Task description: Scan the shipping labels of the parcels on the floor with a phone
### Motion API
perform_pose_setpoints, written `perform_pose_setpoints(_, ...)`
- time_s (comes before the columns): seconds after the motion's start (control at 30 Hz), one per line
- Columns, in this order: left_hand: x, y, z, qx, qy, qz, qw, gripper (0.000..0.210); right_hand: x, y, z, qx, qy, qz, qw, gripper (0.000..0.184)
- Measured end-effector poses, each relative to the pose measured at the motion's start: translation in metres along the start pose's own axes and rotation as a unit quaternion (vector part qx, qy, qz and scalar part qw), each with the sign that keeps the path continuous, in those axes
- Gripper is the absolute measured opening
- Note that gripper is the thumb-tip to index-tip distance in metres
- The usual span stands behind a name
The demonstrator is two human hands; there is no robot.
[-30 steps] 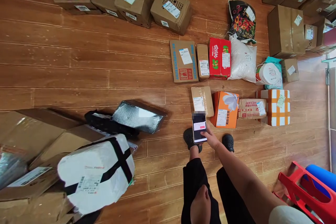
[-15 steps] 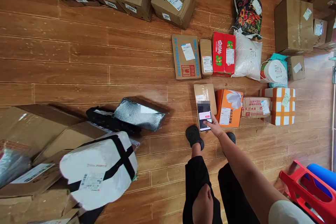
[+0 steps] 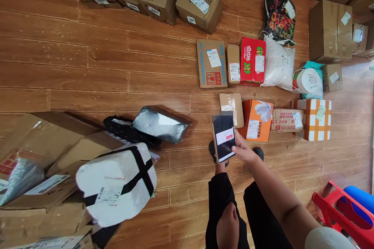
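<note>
My right hand (image 3: 244,151) is wrapped round the side of a smartphone (image 3: 224,140), its thumb on the lower part of the lit screen. A white pop-up with a red button shows there, on a dark background. The phone is held in the air over my left shoe. Just beyond its top end lies a small brown carton (image 3: 233,105) with a label, partly covered by the phone. An orange box (image 3: 257,118) with a white flower print stands to the right of it. I do not see my left hand.
Parcels stand in rows on the wood-look floor (image 3: 163,97): a red box (image 3: 253,74), a white bag (image 3: 279,64), a white bucket (image 3: 309,81). At left are a silver parcel (image 3: 159,124) and a black-taped white bundle (image 3: 117,181). A red stool (image 3: 333,202) stands lower right.
My right hand has raised the phone closer to me and slightly left, off the small carton, so more of that carton shows. The view has shifted a little to the left.
</note>
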State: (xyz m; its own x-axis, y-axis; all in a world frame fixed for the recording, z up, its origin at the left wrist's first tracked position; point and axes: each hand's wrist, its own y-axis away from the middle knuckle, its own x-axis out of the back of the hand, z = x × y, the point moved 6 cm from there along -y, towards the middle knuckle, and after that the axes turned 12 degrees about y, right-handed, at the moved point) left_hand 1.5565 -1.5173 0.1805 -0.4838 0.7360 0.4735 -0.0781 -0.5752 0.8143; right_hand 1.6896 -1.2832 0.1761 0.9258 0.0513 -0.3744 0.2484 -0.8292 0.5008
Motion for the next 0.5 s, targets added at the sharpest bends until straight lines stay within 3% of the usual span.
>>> perform_pose_setpoints(0.1, 0.0, 0.001, 0.002, -0.016, -0.013, 0.03, 0.999, 0.032, -0.015, 0.011, -0.026, 0.017, 0.001, -0.024, 1.0, 0.084)
perform_pose_setpoints(0.23, 0.001, 0.001, 0.004, -0.025, -0.017, 0.049, 0.998, 0.032, -0.03, 0.012, -0.035, 0.028, -0.046, -0.022, 0.998, 0.082)
perform_pose_setpoints(0.4, 0.0, -0.002, 0.005, -0.006, 0.026, 0.036, 0.999, 0.031, -0.027, 0.003, -0.017, 0.033, -0.118, 0.115, 0.986, 0.045)
perform_pose_setpoints(0.5, -0.001, -0.002, 0.005, 0.006, 0.033, 0.027, 0.999, 0.031, -0.017, 0.001, -0.006, 0.016, -0.109, 0.177, 0.978, 0.036)
